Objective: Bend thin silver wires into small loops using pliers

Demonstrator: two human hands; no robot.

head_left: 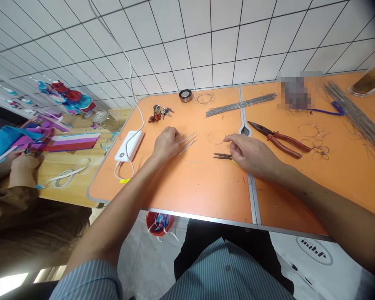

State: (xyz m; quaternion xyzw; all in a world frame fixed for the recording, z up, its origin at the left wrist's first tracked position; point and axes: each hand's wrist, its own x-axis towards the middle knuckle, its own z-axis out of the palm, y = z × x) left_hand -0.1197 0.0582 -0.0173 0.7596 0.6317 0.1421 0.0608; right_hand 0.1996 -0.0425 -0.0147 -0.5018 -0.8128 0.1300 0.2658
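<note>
My left hand (167,143) rests on the orange table top (203,187), pinching several thin steel wires (187,143) whose ends stick out to the right. My right hand (253,155) lies over small needle-nose pliers (222,156), and their black jaws and a bit of yellow handle show; the palm hides the rest. Its forefinger reaches toward a thin wire ring (216,137). Just right of that hand lie red-handled pliers (279,139). A loose straight wire (193,161) lies below my left hand.
Bundles of wire rods (241,105) lie along the back, with more at right (358,116). A white power bank (128,146) with its cable, keys (159,113) and a tape roll (185,95) sit at left. A co-worker's hand (25,164) works among coloured materials on a wooden table.
</note>
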